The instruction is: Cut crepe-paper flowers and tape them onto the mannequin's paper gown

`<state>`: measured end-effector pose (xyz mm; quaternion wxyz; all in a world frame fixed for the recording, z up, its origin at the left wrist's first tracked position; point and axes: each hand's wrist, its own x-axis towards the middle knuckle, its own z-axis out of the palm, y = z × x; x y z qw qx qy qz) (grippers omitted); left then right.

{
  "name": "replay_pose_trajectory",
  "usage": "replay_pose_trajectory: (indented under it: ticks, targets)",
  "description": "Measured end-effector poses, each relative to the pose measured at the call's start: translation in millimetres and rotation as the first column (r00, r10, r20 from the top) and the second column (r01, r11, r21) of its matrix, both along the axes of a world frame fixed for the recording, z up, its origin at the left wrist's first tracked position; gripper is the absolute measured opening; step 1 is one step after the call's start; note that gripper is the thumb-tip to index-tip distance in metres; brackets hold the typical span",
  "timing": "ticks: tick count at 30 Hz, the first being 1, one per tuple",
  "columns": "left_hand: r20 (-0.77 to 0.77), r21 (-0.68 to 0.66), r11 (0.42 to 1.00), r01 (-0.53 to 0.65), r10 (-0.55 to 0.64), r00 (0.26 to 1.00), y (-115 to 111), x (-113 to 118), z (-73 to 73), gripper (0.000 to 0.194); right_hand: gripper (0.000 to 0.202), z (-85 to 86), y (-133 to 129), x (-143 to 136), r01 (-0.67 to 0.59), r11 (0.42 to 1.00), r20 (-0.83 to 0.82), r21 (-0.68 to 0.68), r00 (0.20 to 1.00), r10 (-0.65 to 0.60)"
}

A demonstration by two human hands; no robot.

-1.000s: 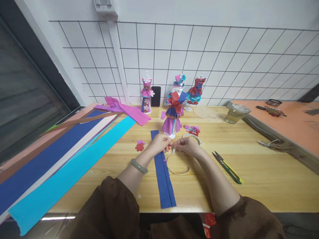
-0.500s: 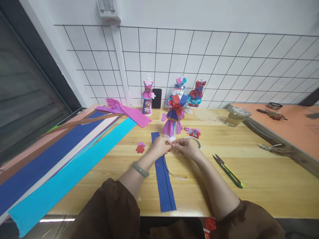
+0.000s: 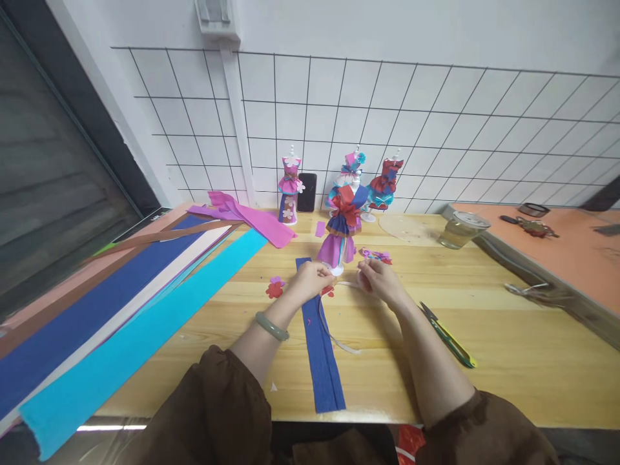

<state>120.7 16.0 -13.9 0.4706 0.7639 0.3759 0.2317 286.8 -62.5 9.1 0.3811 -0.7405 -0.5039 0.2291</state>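
My left hand (image 3: pixel 314 280), with a bangle on its wrist, is closed in a pinch over the upper part of a blue crepe paper strip (image 3: pixel 323 355). A pale, narrow strip of tape (image 3: pixel 347 283) runs from near its fingertips to my right hand (image 3: pixel 380 279). The right fingers are curled around what looks like a tape roll (image 3: pixel 362 279), mostly hidden by them. Just behind the hands stands a small dress form (image 3: pixel 338 248) in red, blue and pink paper. Red paper flowers (image 3: pixel 328 291) lie between the hands, partly covered.
Long coloured paper strips (image 3: pixel 145 310) spread across the left. Thread snips (image 3: pixel 448 336) lie to the right. More dressed forms (image 3: pixel 385 184) and a phone (image 3: pixel 307 192) stand along the tiled wall. A lidded cup (image 3: pixel 462 229) is at the back right. More paper flowers (image 3: pixel 275 289) lie left.
My hands, together before, have moved apart, the right one going right. The tape roll that lay on the table under my right hand is now off that spot, and a pale strip spans the gap.
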Motion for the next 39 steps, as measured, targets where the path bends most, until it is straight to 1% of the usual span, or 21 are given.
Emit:
replay_pose_trajectory:
  ticks: [2,5,8,10,12,13,15,16,17,18,19,21,23,26,28,30,32,35,37,38,39]
  targets:
    - [-0.067,0.021,0.999,-0.034,0.036,0.997,2,-4,2.0,0.028,0.037,4.8,3,13,0.114,0.993,0.090,-0.025,0.990,-0.111]
    - [-0.116,0.052,0.997,-0.058,0.064,0.991,4,-8,4.1,0.037,0.037,13.7,5,34,0.265,0.963,0.254,-0.044,0.935,-0.246]
    - [-0.139,0.091,0.994,-0.068,0.080,0.987,6,-9,5.6,0.037,0.023,21.4,2,47,0.359,0.933,0.382,-0.033,0.867,-0.320]
    - [-0.144,0.108,0.992,-0.069,0.085,0.986,6,-9,6.2,0.030,0.030,24.3,-1,46,0.362,0.932,0.441,-0.019,0.840,-0.317]
    - [-0.147,0.120,0.990,-0.076,0.093,0.985,6,-8,6.2,0.023,0.034,24.4,-4,33,0.275,0.961,0.480,-0.023,0.846,-0.231]
    - [-0.147,0.126,0.989,-0.079,0.098,0.984,6,-8,5.9,0.021,0.028,23.3,-6,22,0.196,0.980,0.482,-0.040,0.863,-0.153]
    - [-0.148,0.137,0.987,-0.084,0.104,0.983,6,-8,5.2,0.020,0.015,18.9,-13,-7,0.041,0.996,0.451,-0.083,0.893,0.001]
    - [-0.149,0.145,0.986,-0.084,0.106,0.983,6,-8,4.9,0.020,0.019,15.9,-17,-24,-0.052,0.993,0.424,-0.107,0.901,0.093]
    - [-0.148,0.154,0.984,-0.084,0.107,0.983,6,-9,4.7,0.020,0.026,12.7,-21,-40,-0.178,0.975,0.364,-0.135,0.906,0.215]
    - [-0.148,0.165,0.983,-0.083,0.108,0.983,6,-9,4.7,0.020,0.031,9.5,-25,-55,-0.245,0.957,0.326,-0.153,0.902,0.283]
    - [-0.147,0.175,0.981,-0.082,0.108,0.983,6,-9,4.7,0.021,0.031,6.6,-29,-68,-0.281,0.944,0.320,-0.171,0.890,0.323]
    - [-0.148,0.190,0.979,-0.077,0.107,0.983,7,-10,5.0,0.024,0.026,2.1,-35,-84,-0.289,0.932,0.337,-0.220,0.874,0.351]
    - [-0.159,0.189,0.980,-0.068,0.099,0.982,7,-9,4.7,0.025,0.020,-0.8,-39,-88,-0.280,0.931,0.348,-0.234,0.870,0.350]
    - [-0.182,0.165,0.986,-0.034,0.064,0.981,7,-7,1.4,0.023,0.016,-3.7,-41,-79,-0.280,0.938,0.229,-0.203,0.918,0.323]
    - [-0.200,0.147,0.989,0.003,0.026,0.979,6,-6,-2.5,0.023,0.015,-4.9,-44,-71,-0.282,0.947,0.071,-0.153,0.953,0.295]
    - [-0.232,0.175,0.984,0.030,0.011,0.973,6,-6,-6.0,0.022,0.020,-4.8,-51,-65,-0.273,0.957,-0.102,-0.094,0.959,0.264]
    - [-0.264,0.246,0.969,0.038,0.029,0.964,5,-7,-7.2,0.021,0.026,-3.4,-60,-62,-0.238,0.970,-0.283,-0.053,0.935,0.214]
    - [-0.272,0.327,0.944,0.035,0.058,0.961,3,-8,-2.7,0.017,0.031,-0.6,-78,-60,-0.158,0.987,-0.502,-0.028,0.856,0.123]
    - [-0.253,0.302,0.952,0.044,0.036,0.967,-1,-8,4.1,0.024,0.032,-0.4,-89,-58,-0.097,0.995,-0.593,-0.011,0.802,0.071]
    - [-0.234,0.263,0.963,0.053,0.010,0.972,-4,-7,8.1,0.029,0.032,-1.2,-94,-56,-0.065,0.998,-0.631,-0.002,0.774,0.050]
    - [-0.218,0.177,0.981,0.083,-0.043,0.975,-7,-6,12.1,0.034,0.032,-2.4,-98,-56,-0.034,0.999,-0.665,0.007,0.746,0.030]
